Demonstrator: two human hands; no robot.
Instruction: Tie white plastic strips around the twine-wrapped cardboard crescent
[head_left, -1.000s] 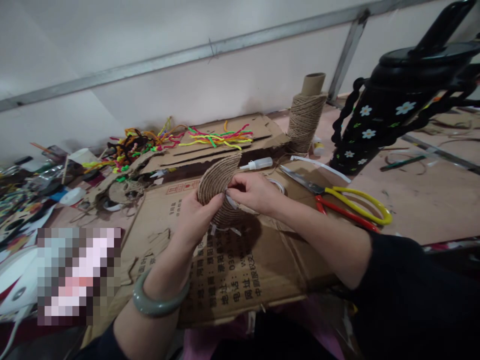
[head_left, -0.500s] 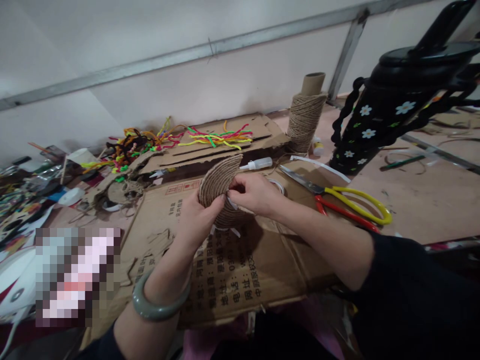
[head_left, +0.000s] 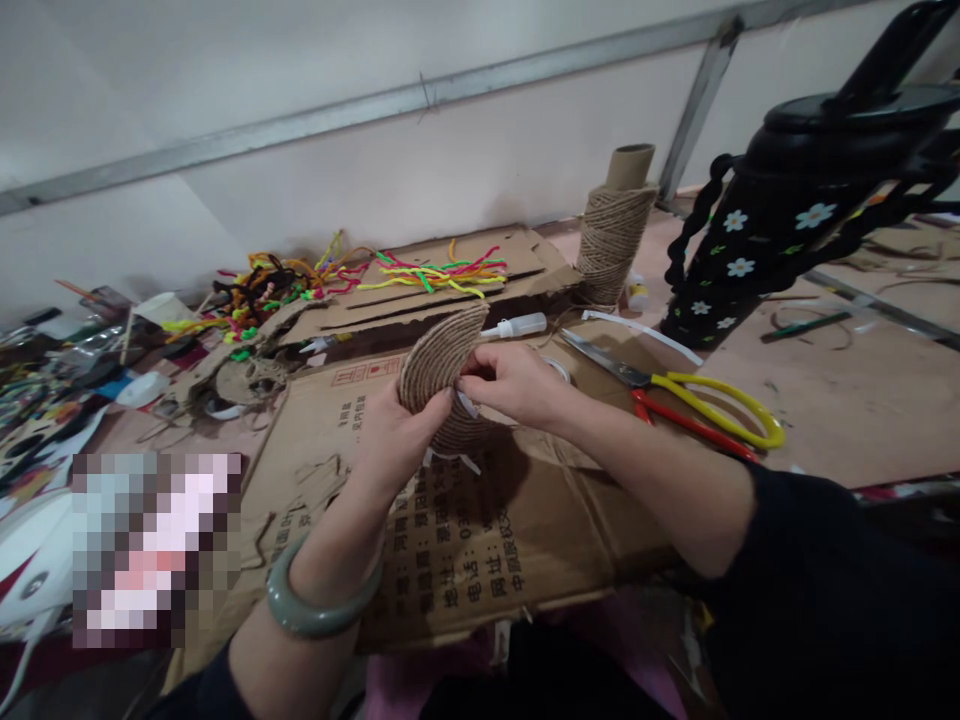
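Gripped twine piece (head_left: 442, 355) in left hand (head_left: 394, 430), mostly closed. Pinched its edge with right hand (head_left: 510, 380). Had scissors (head_left: 639, 381) right of right hand.

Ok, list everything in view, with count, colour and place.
Twine piece: 1, brown, held at centre
Cardboard: at least 2, brown, centre and back
Scissors: 1 pair, yellow and red handles, right of centre
Spool: 1, brown, back right
Tumbler: 1, black with flowers, far right
Bottle: 1, whitish, just behind centre
Fuzzy stems: many, multicoloured, back
Strip: 1, white, behind scissors
Cup: 1, white, back left
Clutter: too jumbled to count, mixed, left
Pixelated patch: 1, pink and grey, lower left
Table: pinkish, beneath
Rail: 1, grey, along wall
Bangle: 1, grey-green, lower left
Left hand: 1, bare, gripping twine piece
Right hand: 1, bare, pinching at twine piece
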